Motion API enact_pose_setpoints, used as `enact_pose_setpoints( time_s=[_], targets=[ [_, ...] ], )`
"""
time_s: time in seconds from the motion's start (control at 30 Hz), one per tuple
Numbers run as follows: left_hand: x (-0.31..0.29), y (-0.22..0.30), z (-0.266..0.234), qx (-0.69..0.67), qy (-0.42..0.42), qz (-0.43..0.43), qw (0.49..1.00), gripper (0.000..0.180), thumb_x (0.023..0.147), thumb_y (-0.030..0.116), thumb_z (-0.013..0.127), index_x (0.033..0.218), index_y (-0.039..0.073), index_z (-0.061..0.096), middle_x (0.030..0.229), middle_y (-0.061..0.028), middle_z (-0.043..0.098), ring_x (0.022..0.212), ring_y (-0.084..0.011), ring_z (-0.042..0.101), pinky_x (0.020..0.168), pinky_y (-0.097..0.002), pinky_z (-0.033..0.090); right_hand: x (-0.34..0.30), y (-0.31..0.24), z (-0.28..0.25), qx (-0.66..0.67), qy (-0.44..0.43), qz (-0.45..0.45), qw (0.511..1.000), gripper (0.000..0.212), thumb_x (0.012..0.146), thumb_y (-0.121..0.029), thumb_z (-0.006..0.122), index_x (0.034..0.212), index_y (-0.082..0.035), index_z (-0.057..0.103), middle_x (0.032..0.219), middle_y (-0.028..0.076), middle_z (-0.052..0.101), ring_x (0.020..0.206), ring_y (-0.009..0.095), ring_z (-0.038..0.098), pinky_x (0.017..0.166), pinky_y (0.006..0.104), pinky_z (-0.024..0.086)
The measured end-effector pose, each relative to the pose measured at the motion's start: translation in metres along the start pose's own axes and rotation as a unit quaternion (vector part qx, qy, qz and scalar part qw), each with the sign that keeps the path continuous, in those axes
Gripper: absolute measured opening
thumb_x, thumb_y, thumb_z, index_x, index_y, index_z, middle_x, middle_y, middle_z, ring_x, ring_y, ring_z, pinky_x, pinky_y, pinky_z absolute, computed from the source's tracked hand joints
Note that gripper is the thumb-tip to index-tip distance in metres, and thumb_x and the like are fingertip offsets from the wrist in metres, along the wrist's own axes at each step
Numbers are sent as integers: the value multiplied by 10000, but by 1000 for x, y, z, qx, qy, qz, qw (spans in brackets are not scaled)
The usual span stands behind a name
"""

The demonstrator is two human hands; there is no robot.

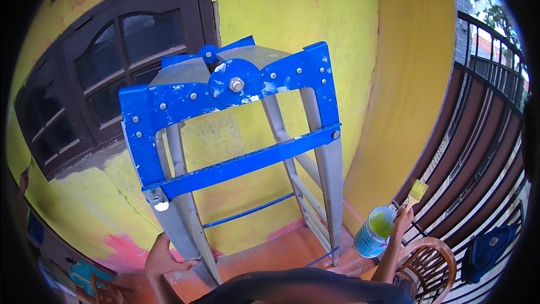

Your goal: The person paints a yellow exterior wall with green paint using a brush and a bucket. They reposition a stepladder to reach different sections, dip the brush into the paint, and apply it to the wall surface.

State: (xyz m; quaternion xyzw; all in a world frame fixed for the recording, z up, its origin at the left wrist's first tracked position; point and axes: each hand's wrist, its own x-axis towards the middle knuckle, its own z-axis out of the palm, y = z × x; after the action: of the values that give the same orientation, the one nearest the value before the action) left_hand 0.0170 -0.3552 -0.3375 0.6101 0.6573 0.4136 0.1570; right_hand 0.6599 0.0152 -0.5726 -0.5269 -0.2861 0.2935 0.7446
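Note:
A folding aluminium stepladder (236, 146) with blue brackets spattered with white paint stands directly in front of me. At the lower left, my left hand (166, 258) is closed around one of its grey legs, the fingers partly hidden. Over on the right, my right hand (401, 222) grips a paintbrush (417, 191), held bristles up, with yellow-green paint on them. Just left of that hand is a blue paint can (368, 241), uncovered, with yellow-green paint (382, 224) inside.
Behind the ladder rises a yellow wall (292, 11) with a dark-framed window (126, 50). A wooden chair (436, 259) stands by the dark metal fence (450, 152), where a dark blue bag (488, 252) hangs. The floor (281, 253) is reddish tile.

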Motion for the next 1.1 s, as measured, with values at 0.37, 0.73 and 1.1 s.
enact_pose_setpoints(
  time_s=[0.37, 0.73, 1.1],
  targets=[
    [-14, 47, 105, -18, 420, -94, 902, 627, 997, 389, 618, 1432, -32, 455, 1259, -167, 595, 1175, -266, 564, 1025, -415, 429, 70, 3, 27, -18, -205, 110, 972, 98, 1020, -187, 601, 949, -120, 614, 604, -46, 444, 461, 62, 381, 412, 242, 273],
    [60, -1, 377, -201, 323, -30, 924, 107, 1037, 47, 520, 1089, 15, 608, 1041, -124, 640, 969, -197, 624, 858, -335, 532, 116, -3, 15, -24, -287, 131, 949, 86, 1036, -156, 588, 973, -105, 617, 654, -83, 439, 517, 9, 339, 474, 211, 231],
    [214, -85, 440, -532, -66, -394, 746, 787, 996, 666, 484, 1476, 46, 418, 1340, -211, 586, 1216, -340, 602, 1017, -486, 498, 125, 26, 8, -49, -177, 166, 969, 54, 1024, -115, 615, 989, -79, 594, 661, -54, 436, 531, 34, 317, 477, 221, 230]
  ],
)
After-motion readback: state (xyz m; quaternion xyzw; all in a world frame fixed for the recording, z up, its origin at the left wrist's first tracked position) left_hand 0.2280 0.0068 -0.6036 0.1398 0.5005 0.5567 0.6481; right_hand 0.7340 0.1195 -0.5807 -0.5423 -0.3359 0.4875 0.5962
